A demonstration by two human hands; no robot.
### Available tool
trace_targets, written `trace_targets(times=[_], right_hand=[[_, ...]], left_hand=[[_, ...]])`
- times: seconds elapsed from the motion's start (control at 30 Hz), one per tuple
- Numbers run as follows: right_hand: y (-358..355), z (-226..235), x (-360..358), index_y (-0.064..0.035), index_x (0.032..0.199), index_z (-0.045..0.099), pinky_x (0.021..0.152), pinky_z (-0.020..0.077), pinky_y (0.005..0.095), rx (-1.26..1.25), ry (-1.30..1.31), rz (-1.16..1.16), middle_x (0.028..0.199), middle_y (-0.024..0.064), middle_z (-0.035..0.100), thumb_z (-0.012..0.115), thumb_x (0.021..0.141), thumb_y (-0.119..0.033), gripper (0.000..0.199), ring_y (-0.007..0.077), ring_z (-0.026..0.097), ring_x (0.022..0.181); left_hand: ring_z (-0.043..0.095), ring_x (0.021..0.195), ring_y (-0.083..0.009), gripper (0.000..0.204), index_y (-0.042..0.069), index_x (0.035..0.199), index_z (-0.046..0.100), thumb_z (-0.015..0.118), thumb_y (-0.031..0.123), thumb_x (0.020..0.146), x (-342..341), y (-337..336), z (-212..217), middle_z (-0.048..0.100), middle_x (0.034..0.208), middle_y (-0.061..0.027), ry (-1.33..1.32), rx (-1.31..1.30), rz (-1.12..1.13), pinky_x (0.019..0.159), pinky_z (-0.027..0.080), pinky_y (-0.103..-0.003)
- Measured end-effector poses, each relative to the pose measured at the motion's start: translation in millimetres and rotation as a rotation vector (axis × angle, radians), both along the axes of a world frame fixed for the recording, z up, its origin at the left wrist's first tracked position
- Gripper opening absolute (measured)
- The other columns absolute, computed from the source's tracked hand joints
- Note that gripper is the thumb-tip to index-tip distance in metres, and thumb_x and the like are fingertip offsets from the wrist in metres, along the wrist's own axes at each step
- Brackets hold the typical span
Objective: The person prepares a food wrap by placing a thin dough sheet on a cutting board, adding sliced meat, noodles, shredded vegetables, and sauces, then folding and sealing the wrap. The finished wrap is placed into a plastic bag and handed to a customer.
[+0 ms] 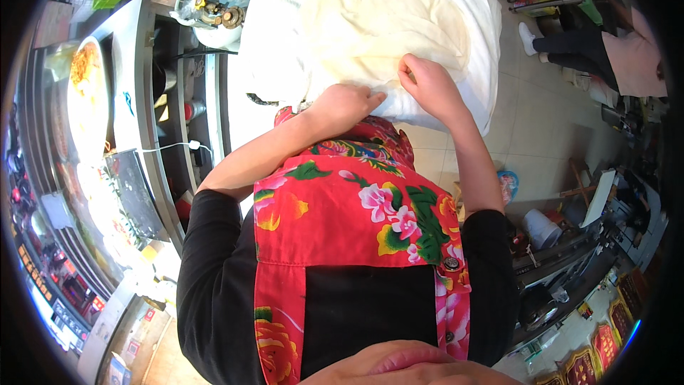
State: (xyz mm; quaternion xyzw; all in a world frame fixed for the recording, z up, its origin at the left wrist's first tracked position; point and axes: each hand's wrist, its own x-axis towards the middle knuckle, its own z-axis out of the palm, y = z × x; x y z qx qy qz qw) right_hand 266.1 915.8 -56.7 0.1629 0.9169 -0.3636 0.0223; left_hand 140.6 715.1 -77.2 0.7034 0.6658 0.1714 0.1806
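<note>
A white cloth is spread over a surface in front of me. On its middle lies a wide, wrinkled, cream-coloured soft sheet; whether it is cloth or dough I cannot tell. My left hand is closed at the near edge of the white cloth, its fingers curled under and mostly hidden. Just right of it, my right hand is held in a pinch over the near edge of the cream sheet. What lies between its thumb and forefinger does not show. A red flowered apron covers my front.
To the far left stands a gas cylinder with a brass valve. A counter along the left carries a bowl of orange food. A person in dark trousers is at the far right. A white bucket stands at right.
</note>
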Motion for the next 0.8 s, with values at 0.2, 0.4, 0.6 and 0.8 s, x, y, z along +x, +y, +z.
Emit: trace_targets(times=[0.2,0.4,0.6,0.8], right_hand=[[3.3,-3.5,-6.4,-0.0017,0.092,0.055,0.069,0.0494,0.0478,-0.024,0.011,-0.001,0.084,0.0222,0.065,0.058,0.094,-0.015,0.014,0.0415,0.064,0.081],[4.0,-2.0,-4.5,-0.0016,0.095,0.059,0.073,0.0499,0.0443,0.002,0.041,0.019,0.086,0.0194,0.065,0.063,0.093,-0.015,0.014,0.0386,0.063,0.083],[5.6,-13.6,-14.1,-0.0034,0.092,0.069,0.082,0.0492,0.0433,0.142,0.249,0.134,0.083,0.0135,0.064,0.071,0.086,-0.018,0.016,0.0345,0.060,0.090],[15.4,-21.7,-27.1,-0.0050,0.089,0.072,0.080,0.0491,0.0435,0.152,0.268,0.001,0.083,0.0125,0.065,0.072,0.085,-0.020,0.016,0.0342,0.061,0.088]], left_hand=[[0.067,0.079,-0.0343,0.038,0.006,0.127,0.059,0.055,0.011,0.090,3.7,8.7,0.3,0.066,0.084,-0.0116,-0.002,-0.023,0.078,0.069,0.054,-0.045],[0.069,0.084,-0.0342,0.041,0.008,0.130,0.056,0.055,0.012,0.090,6.7,13.0,-3.1,0.069,0.089,-0.0134,0.006,-0.166,0.083,0.072,0.055,-0.044],[0.069,0.080,-0.0348,0.038,0.007,0.128,0.058,0.056,0.013,0.090,7.6,11.5,-5.9,0.069,0.086,-0.0129,-0.001,-0.174,0.098,0.072,0.055,-0.045],[0.068,0.080,-0.0359,0.035,0.006,0.121,0.059,0.066,0.019,0.090,2.3,9.9,-1.1,0.069,0.088,-0.0133,-0.139,0.170,0.292,0.072,0.055,-0.045]])
